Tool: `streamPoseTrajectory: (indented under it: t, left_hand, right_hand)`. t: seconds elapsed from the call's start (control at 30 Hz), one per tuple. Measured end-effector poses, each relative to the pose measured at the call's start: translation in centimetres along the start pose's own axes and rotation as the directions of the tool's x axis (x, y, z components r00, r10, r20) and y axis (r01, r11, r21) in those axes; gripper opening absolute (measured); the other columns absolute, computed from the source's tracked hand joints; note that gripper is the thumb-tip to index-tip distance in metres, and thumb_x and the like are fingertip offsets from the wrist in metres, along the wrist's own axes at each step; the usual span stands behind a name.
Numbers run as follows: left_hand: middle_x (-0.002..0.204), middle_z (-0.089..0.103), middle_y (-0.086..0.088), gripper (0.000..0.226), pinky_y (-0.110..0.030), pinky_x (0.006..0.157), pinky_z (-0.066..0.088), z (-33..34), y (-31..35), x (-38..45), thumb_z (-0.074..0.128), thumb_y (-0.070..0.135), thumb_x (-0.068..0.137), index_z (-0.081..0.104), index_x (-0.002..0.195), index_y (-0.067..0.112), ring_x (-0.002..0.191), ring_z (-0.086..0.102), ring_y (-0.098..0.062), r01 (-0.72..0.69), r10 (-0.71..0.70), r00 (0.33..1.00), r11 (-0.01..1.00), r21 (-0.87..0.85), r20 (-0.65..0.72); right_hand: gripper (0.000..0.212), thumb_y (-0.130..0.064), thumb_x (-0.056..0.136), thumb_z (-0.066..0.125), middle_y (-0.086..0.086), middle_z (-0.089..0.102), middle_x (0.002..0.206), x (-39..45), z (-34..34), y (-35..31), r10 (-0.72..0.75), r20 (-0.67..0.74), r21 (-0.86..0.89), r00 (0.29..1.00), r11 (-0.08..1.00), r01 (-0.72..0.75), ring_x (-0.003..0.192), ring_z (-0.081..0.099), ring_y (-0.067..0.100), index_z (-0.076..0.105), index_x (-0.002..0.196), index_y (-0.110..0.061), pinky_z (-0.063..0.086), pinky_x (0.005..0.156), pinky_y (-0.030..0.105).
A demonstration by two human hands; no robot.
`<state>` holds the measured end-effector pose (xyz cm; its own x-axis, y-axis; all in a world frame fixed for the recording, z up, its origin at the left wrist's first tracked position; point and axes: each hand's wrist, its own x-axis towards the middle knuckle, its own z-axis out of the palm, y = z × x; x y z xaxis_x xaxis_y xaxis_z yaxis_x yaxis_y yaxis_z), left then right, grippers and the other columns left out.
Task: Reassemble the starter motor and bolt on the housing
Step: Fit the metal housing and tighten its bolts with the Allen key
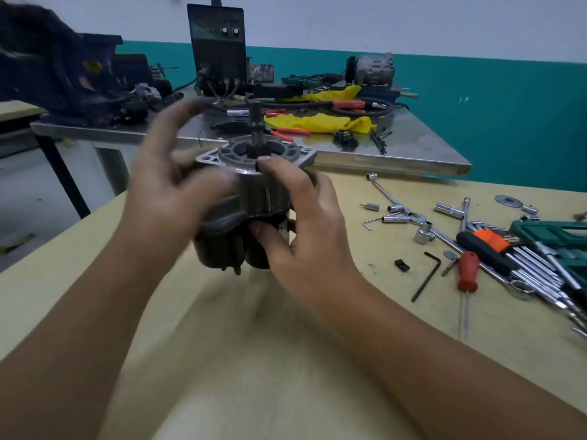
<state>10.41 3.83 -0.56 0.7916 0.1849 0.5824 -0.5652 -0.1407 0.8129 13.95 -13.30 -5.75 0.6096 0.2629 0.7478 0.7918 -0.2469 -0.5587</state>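
My right hand point(305, 223) grips the starter motor point(251, 198) above the table point(286, 360), pinion shaft up; my left hand point(171, 182), blurred, fingers spread, rests against its side. With one hand gripping, it could slip and drop.

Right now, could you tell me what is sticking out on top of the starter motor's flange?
A dark pinion shaft stands upright out of the round opening in the grey flange. The right hand grips the starter motor; its fingertip covers the shaft's base.
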Motion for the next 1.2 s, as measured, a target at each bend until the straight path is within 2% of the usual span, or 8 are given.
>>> streamPoseTrajectory:
  t: [0.07,0.2,0.5,0.63,0.77,0.9,1.1,1.2]
  left_hand:
    - [0.107,0.072,0.025,0.076,-0.02,0.077,0.061,1.4,0.0,-0.7,0.085,0.031,0.073,0.049,0.138,0.04,0.097,0.074,-0.003,-0.079,0.063,0.995,0.965,0.248,0.071]
    - [0.107,0.067,0.023,0.077,-0.03,0.087,0.061,2.9,0.0,-0.8,0.095,0.043,0.062,0.063,0.131,0.031,0.099,0.069,0.001,-0.042,0.117,0.985,0.874,0.485,-0.127]
    - [0.111,0.071,0.015,0.077,-0.031,0.082,0.063,2.0,0.1,-0.5,0.095,0.035,0.059,0.064,0.129,0.033,0.097,0.071,-0.003,-0.107,0.112,0.994,0.882,0.46,0.016]
    - [0.132,0.051,0.002,0.079,0.002,0.09,0.039,1.5,-0.2,-0.1,0.096,0.038,0.058,0.066,0.13,0.03,0.108,0.046,0.023,-0.243,0.211,0.969,0.752,0.612,0.125]
    - [0.132,0.057,-0.007,0.076,0.001,0.094,0.036,1.7,-0.1,0.3,0.095,0.036,0.061,0.068,0.13,0.018,0.113,0.048,-0.001,-0.325,0.256,0.945,0.682,0.655,0.203]
    - [0.133,0.058,-0.004,0.08,-0.012,0.097,0.041,1.6,-0.2,0.5,0.094,0.044,0.061,0.066,0.132,0.02,0.118,0.053,-0.011,-0.344,0.25,0.939,0.66,0.668,0.237]
    - [0.109,0.062,0.028,0.079,-0.01,0.087,0.051,2.1,-0.6,0.4,0.081,0.057,0.057,0.064,0.13,0.032,0.1,0.062,0.01,-0.29,0.225,0.957,0.78,0.554,0.183]
    - [0.115,0.065,0.026,0.075,-0.011,0.086,0.053,2.3,-1.1,0.6,0.086,0.052,0.061,0.065,0.129,0.031,0.104,0.066,0.007,-0.281,0.222,0.958,0.853,0.439,0.181]
  right_hand:
    - [0.071,-0.009,0.088,0.071,0.002,0.043,0.125,0.2,-0.1,0.1,0.021,-0.04,-0.006,0.999,1.0,-0.021,0.108,0.05,-0.008,0.041,0.14,-0.048,0.045,0.085,0.0]
    - [0.075,-0.01,0.086,0.072,0.003,0.046,0.123,0.3,-0.3,0.6,0.044,-0.078,-0.054,0.996,0.997,-0.048,0.105,0.052,-0.005,0.039,0.139,-0.052,0.04,0.086,-0.002]
    - [0.096,-0.011,0.078,0.083,0.009,0.049,0.134,0.3,-0.3,1.4,-0.032,0.024,-0.094,0.999,0.995,0.034,0.114,0.04,-0.025,0.03,0.15,-0.044,0.034,0.087,-0.005]
    - [0.109,-0.013,0.071,0.088,0.004,0.051,0.131,0.4,0.0,1.8,0.001,0.047,-0.045,0.999,0.999,0.001,0.111,0.049,-0.013,0.022,0.149,-0.051,0.039,0.084,-0.003]
    - [0.107,-0.014,0.071,0.088,0.004,0.051,0.132,0.5,0.0,2.2,0.012,0.021,-0.041,1.0,0.999,-0.011,0.108,0.057,0.008,0.023,0.15,-0.047,0.041,0.082,-0.001]
    - [0.102,-0.009,0.07,0.088,0.008,0.05,0.13,0.7,0.0,2.0,-0.011,-0.002,-0.033,1.0,0.999,0.01,0.104,0.051,-0.004,0.029,0.147,-0.042,0.039,0.08,-0.002]
    - [0.097,-0.002,0.069,0.084,0.014,0.051,0.124,0.5,0.2,1.4,-0.023,-0.055,-0.041,0.998,0.999,0.02,0.101,0.047,0.003,0.034,0.144,-0.037,0.037,0.081,-0.004]
    - [0.095,-0.001,0.071,0.082,0.012,0.047,0.126,0.3,-0.4,1.1,-0.007,-0.067,-0.073,0.998,0.997,0.002,0.105,0.051,0.01,0.034,0.144,-0.038,0.043,0.084,0.001]
